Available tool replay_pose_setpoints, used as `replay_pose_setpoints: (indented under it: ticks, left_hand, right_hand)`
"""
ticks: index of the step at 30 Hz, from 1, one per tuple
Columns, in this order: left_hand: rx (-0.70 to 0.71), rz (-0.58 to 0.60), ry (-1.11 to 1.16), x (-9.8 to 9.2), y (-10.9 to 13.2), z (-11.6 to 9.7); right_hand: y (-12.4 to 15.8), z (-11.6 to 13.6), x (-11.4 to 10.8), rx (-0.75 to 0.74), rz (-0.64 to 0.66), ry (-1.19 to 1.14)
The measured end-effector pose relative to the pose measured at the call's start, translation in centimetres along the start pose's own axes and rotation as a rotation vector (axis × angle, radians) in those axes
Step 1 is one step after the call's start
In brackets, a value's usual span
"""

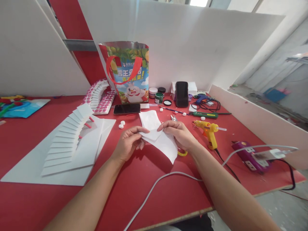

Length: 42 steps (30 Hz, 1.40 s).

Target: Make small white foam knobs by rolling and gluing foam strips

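My left hand (128, 143) and my right hand (180, 134) both pinch a white sheet (166, 144) held just above the red table (149, 179). The left thumb and fingers grip its left edge. The right fingers pinch the top of the sheet near its middle. A second white piece (150, 120) lies behind it, partly overlapped. Yellow scissor handles (182, 153) peek out under my right wrist.
A white foam staircase model (69, 141) lies left. A yellow glue gun (209, 131), purple power strip (250, 157) and white cable (168, 175) sit right. Behind are a printed paper bag (128, 73), two phones (126, 108) (182, 93), paint jars (156, 94) and small tools.
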<state>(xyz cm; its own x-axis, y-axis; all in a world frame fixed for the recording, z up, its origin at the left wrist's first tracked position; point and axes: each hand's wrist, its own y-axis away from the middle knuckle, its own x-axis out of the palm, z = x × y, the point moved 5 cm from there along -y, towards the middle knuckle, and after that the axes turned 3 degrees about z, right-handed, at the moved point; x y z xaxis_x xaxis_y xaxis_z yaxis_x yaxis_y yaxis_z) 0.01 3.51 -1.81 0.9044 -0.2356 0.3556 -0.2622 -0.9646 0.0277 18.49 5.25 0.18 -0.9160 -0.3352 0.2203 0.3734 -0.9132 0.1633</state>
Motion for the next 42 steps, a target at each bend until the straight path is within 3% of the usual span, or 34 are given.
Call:
replay_pose_setpoints:
  ticks: [7, 13, 21, 28, 36, 42]
  left_hand:
    - [-0.009, -0.01, 0.017, -0.1, -0.05, -0.04]
    - [-0.02, 0.009, 0.062, 0.21, -0.3, -0.06]
    - [-0.034, 0.05, 0.116, 0.25, 0.01, -0.17]
    - [-0.073, 0.044, -0.069, 0.76, 0.05, 0.35]
    - [-0.02, 0.033, -0.079, 0.21, -0.18, 0.57]
    - [0.034, -0.012, -0.125, 0.2, -0.09, 0.27]
  right_hand:
    - [0.19, 0.36, -0.02, -0.046, 0.035, 0.09]
    - [0.19, 0.62, 0.15, -0.046, -0.062, 0.267]
    - [0.05, 0.74, 0.21, -0.099, -0.054, 0.379]
    - [0.18, 0.76, 0.49, -0.092, -0.036, 0.412]
    - [-0.03, 0.55, 0.43, -0.119, -0.011, 0.402]
    - [0.0, 0.23, 0.48, -0.031, -0.061, 0.447]
